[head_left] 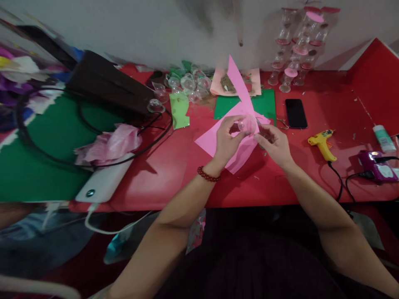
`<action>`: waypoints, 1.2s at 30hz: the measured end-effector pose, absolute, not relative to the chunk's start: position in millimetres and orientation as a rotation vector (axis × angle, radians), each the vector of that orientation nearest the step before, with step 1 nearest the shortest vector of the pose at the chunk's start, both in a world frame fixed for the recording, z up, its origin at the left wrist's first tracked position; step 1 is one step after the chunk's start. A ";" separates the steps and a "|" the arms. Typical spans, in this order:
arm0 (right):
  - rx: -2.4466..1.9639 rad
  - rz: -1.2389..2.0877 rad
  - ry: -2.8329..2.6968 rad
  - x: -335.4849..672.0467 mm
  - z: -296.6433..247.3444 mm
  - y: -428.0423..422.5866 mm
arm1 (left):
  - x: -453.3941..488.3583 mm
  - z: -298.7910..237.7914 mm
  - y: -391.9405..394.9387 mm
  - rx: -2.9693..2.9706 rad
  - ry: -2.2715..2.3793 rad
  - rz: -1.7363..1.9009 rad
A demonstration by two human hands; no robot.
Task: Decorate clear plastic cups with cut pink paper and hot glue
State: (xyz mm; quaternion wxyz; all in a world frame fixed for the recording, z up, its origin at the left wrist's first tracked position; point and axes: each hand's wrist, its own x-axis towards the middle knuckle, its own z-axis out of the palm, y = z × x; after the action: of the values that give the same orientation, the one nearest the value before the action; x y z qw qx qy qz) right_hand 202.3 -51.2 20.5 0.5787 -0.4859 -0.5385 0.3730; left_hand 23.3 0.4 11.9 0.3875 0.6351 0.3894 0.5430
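Observation:
My left hand (228,141), with a beaded bracelet at its wrist, curls around a small clear plastic piece (242,124) with a rounded end. A sheet of pink paper (238,81) stands up from behind that piece, its long strip rising toward the wall. Against the paper's edge, the thumb and fingers of my right hand (274,143) are pinched together on the pink paper. Something dark shows by the right fingers, too small to make out. More pink paper (209,140) lies on the red table under both hands.
Right of the hands are a black phone (296,113), a yellow glue gun (322,144), a white-and-green bottle (384,138) and a purple power box (377,167). Stacked clear cups (301,49) stand behind. At left are a dark box (109,85), looped cable and white power bank (104,180).

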 end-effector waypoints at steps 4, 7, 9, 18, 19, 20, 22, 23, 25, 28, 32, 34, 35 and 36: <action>-1.234 0.776 -1.314 199.5 23.4 -55.7 | 28.9 16.1 -4.2 1.374 0.876 1.329; -1.226 0.763 -1.328 199.1 28.4 -58.3 | 30.0 14.0 -1.1 1.204 0.784 1.288; -1.197 0.761 -1.320 199.1 31.7 -59.5 | 30.2 12.1 1.6 1.117 0.741 1.276; -1.145 0.699 -1.339 199.1 33.9 -60.9 | 32.7 12.4 1.6 0.987 0.647 1.267; -1.154 0.697 -1.336 198.9 33.1 -60.9 | 32.8 12.8 0.6 0.997 0.666 1.265; -1.165 0.696 -1.335 198.7 32.3 -61.0 | 32.9 13.2 -0.4 1.015 0.690 1.266; -1.188 0.683 -1.345 198.0 30.3 -61.1 | 33.6 13.6 -2.8 1.074 0.734 1.273; -1.197 0.673 -1.352 197.6 29.0 -60.8 | 34.3 13.7 -4.1 1.108 0.746 1.276; -1.212 0.673 -1.349 196.8 25.9 -59.5 | 36.2 14.0 -7.0 1.166 0.747 1.271; -1.216 0.722 -1.291 195.9 20.5 -56.2 | 39.6 14.9 -11.7 1.223 0.756 1.243; -1.222 0.714 -1.246 197.1 16.2 -53.6 | 42.9 15.1 -16.4 1.259 0.810 1.237; -1.241 0.700 -1.250 198.5 16.3 -53.9 | 44.0 14.3 -17.3 1.230 0.797 1.253; -1.241 0.695 -1.252 199.2 16.7 -54.2 | 44.6 13.9 -17.5 1.194 0.773 1.256; -1.232 0.689 -1.254 199.8 17.1 -54.5 | 45.2 13.5 -17.6 1.144 0.743 1.248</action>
State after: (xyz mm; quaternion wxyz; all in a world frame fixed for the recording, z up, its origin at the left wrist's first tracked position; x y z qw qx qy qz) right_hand 199.8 -54.5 17.1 0.5864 -0.5286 -0.5379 0.2956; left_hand 45.2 -17.6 13.5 0.6025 0.4939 0.3207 0.5388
